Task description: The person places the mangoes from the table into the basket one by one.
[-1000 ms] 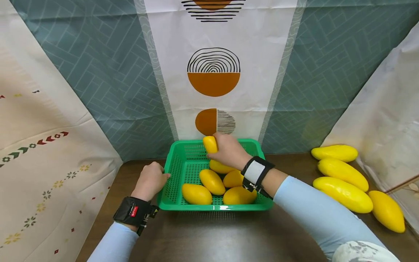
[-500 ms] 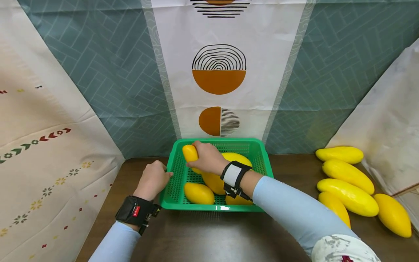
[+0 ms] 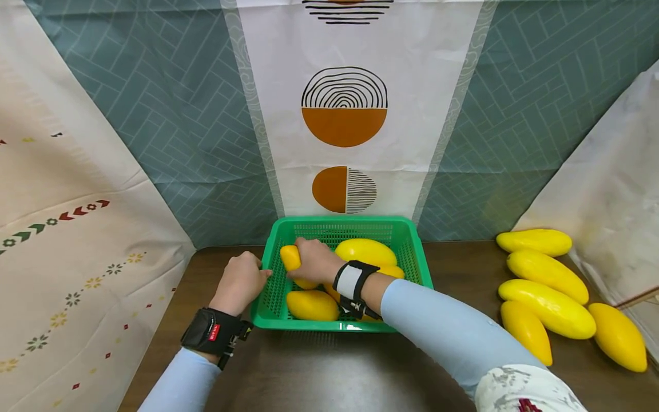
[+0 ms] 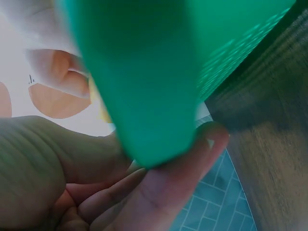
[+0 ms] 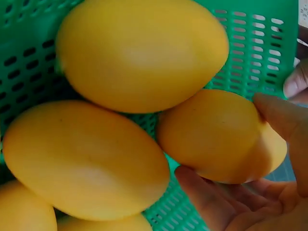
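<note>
A green plastic basket [image 3: 342, 326] stands on the table with several yellow fruits in it. In the head view my left hand [image 3: 239, 284] is at the basket's left side; the left wrist view shows its thumb and forefinger pinching the green rim [image 4: 144, 96]. My right hand [image 3: 318, 262] reaches into the left part of the basket and holds a mango [image 3: 290, 258] by its end. In the right wrist view the held mango [image 5: 216, 137] touches a neighbouring mango [image 5: 139, 53]. Another mango [image 3: 312, 305] lies at the front left. Part of the pile is hidden behind my right hand and wrist.
On the table's right lie several long yellow fruits [image 3: 546, 309], with one mango [image 3: 525, 332] in front and another mango [image 3: 618, 337] farther right. A patterned cloth [image 3: 231, 143] hangs behind the basket. Bare brown tabletop [image 3: 319, 372] shows in front.
My right hand has moved left and down into the basket with the mango. A long yellow fruit in the basket is now uncovered. My left hand stays at the rim.
</note>
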### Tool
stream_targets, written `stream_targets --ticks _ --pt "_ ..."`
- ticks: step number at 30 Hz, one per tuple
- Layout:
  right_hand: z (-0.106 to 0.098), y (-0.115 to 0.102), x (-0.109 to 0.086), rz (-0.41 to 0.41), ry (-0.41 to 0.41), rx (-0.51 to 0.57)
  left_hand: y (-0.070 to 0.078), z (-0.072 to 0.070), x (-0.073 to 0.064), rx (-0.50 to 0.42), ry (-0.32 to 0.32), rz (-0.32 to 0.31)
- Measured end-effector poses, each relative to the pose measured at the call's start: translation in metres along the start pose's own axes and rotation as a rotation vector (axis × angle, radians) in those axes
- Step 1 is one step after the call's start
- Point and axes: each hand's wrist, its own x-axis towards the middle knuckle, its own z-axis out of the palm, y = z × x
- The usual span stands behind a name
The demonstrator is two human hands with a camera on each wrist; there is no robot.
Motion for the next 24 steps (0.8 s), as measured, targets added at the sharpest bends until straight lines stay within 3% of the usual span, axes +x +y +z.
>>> stream_targets --ticks 12,24 --pt "0.014 -0.007 0.0 0.025 -0.075 -0.167 -0.001 0.003 0.002 0.03 0.042 0.003" --pt "0.009 0.0 -0.002 0.007 -0.16 -0.087 0.001 0.0 0.0 0.05 0.012 -0.041"
